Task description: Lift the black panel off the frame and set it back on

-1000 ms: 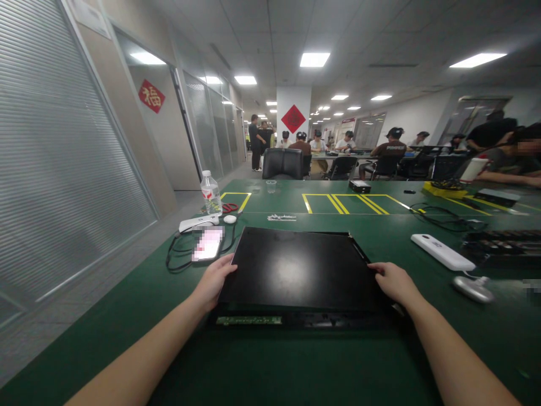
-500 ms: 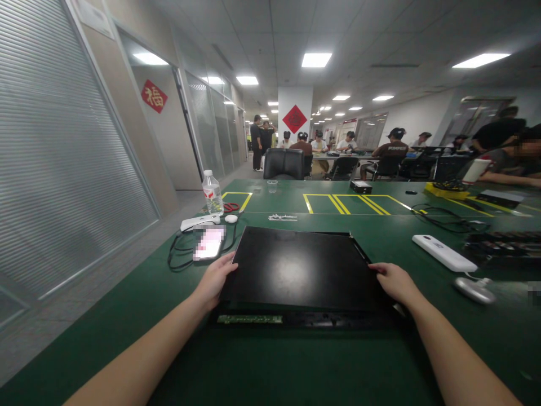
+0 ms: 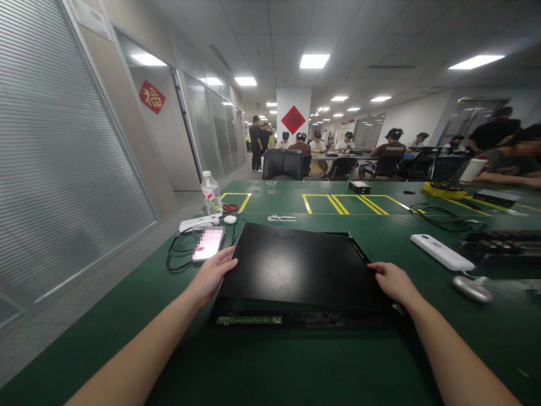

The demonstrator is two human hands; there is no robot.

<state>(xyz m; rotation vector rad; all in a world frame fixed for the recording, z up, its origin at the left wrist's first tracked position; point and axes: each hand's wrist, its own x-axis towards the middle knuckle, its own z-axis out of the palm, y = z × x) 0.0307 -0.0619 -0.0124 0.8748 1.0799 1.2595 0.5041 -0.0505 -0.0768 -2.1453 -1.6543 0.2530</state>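
Note:
A flat black panel [image 3: 296, 265] lies over a black frame [image 3: 304, 320] on the green table [image 3: 270, 361] in front of me. The panel's near edge stands slightly raised off the frame, where a green strip [image 3: 249, 320] shows. My left hand [image 3: 210, 274] grips the panel's left edge, fingers curled round it. At the panel's right edge my right hand [image 3: 393, 280] holds on, its fingers pressed to the side.
Left of the panel lie a phone [image 3: 207, 245], a black cable [image 3: 177, 254], a white device [image 3: 198, 223] and a water bottle [image 3: 211, 193]. On the right rest a white remote-like unit [image 3: 442, 252], a silver mouse [image 3: 472, 288] and cables [image 3: 443, 217]. Several seated people work at tables behind.
The panel has tipped up a little, its near and left edge now lifted off the frame. Both hands stay at its sides.

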